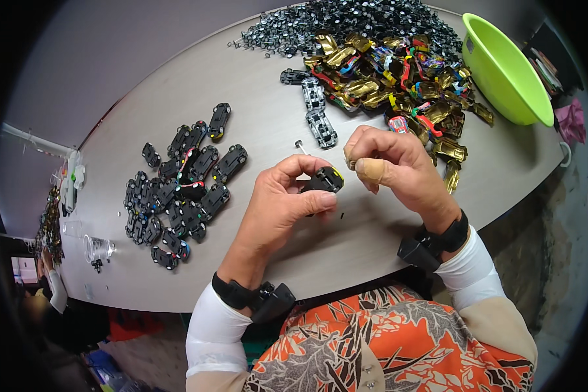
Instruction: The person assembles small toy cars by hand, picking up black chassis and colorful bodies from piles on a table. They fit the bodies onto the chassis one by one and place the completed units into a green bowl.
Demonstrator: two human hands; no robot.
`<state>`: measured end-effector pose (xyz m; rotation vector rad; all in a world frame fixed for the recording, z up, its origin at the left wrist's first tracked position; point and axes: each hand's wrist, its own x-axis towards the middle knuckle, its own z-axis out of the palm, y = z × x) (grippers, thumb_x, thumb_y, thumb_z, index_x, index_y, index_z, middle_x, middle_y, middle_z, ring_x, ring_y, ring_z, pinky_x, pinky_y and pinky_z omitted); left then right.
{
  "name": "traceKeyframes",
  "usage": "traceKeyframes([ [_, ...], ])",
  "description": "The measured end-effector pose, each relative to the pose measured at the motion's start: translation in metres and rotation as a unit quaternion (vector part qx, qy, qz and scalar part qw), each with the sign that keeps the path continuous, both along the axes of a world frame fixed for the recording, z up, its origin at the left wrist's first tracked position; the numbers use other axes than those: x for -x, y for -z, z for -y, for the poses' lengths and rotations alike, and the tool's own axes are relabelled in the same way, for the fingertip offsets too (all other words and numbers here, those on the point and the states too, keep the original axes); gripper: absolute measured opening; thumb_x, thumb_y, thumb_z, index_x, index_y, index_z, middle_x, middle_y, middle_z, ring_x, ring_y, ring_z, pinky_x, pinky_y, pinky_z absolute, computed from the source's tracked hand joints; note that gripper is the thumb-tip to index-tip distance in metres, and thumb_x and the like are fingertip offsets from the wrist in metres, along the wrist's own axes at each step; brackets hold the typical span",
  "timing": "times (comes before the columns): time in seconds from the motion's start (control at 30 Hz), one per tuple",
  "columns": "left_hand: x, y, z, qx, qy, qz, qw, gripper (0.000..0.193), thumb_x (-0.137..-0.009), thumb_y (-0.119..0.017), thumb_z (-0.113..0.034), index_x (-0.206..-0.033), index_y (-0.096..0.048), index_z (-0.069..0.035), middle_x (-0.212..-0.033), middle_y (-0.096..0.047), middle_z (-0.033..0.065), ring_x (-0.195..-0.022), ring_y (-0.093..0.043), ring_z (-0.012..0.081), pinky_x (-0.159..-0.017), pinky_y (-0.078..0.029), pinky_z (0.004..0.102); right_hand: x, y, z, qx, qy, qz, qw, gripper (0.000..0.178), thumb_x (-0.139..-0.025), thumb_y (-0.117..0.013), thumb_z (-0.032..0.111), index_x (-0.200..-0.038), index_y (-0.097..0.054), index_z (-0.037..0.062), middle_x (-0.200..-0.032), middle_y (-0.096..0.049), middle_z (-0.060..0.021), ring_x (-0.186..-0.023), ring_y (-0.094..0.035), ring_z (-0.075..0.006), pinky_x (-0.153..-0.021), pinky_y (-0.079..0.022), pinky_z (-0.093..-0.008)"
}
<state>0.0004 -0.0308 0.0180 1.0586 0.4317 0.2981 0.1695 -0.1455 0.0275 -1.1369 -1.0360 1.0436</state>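
My left hand (277,199) grips a toy car (325,180) between thumb and fingers, with its black underside and a strip of yellow edge showing. Just right of it, my right hand (395,163) is closed in a pinch. Something tiny sits at its fingertips, too small to name; a tan bandage wraps the thumb. A wheel axle (300,147) lies on the table beyond my left fingers. Past my hands, two grey-and-black car bases (321,128) lie end to end. Below the held car is a small black bit (342,215).
Many toy cars (176,183) lie wheels-up on the left. Gold-lined car shells (366,78) are heaped at the far right, before a pile of wheel axles (346,19). A green basin (503,72) leans beyond them. Clear plastic cups (98,248) and another person's arm (55,287) are far left.
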Motion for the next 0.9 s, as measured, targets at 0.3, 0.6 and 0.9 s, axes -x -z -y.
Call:
traceKeyframes([
  [0.3,0.003,-0.001,-0.002,-0.060,0.035,-0.044,0.997,0.025,-0.068,-0.074,-0.001,-0.090,-0.062,-0.001,-0.078,-0.061,-0.0010,-0.067,-0.055,0.0054,-0.059,-0.045,0.0193,0.000,-0.005,0.000,0.050,-0.063,0.062,0.995,0.006,-0.076,-0.059,0.000,-0.081,-0.061,-0.0017,-0.076,-0.056,-0.0017,-0.067,-0.049,-0.0073,-0.061,-0.040,-0.0219],
  [0.6,0.000,0.011,0.010,-0.257,0.012,-0.104,0.961,0.015,-0.072,-0.068,-0.002,-0.085,-0.061,0.001,-0.073,-0.058,-0.0023,-0.067,-0.050,0.0046,-0.060,-0.042,0.0205,0.018,0.017,-0.003,0.058,0.015,0.187,0.981,0.003,-0.073,-0.057,-0.003,-0.076,-0.059,-0.0033,-0.065,-0.057,-0.0049,-0.063,-0.048,-0.0082,-0.057,-0.041,-0.0255],
  [0.9,-0.002,0.003,-0.002,-0.032,-0.037,-0.030,0.998,0.029,-0.075,-0.062,0.002,-0.104,-0.057,0.000,-0.089,-0.059,0.0043,-0.068,-0.055,0.0078,-0.057,-0.045,0.0207,0.013,0.006,-0.006,0.099,0.003,0.035,0.994,0.010,-0.080,-0.056,0.000,-0.090,-0.058,0.0002,-0.074,-0.056,0.0021,-0.063,-0.047,-0.0043,-0.054,-0.039,-0.0208],
])
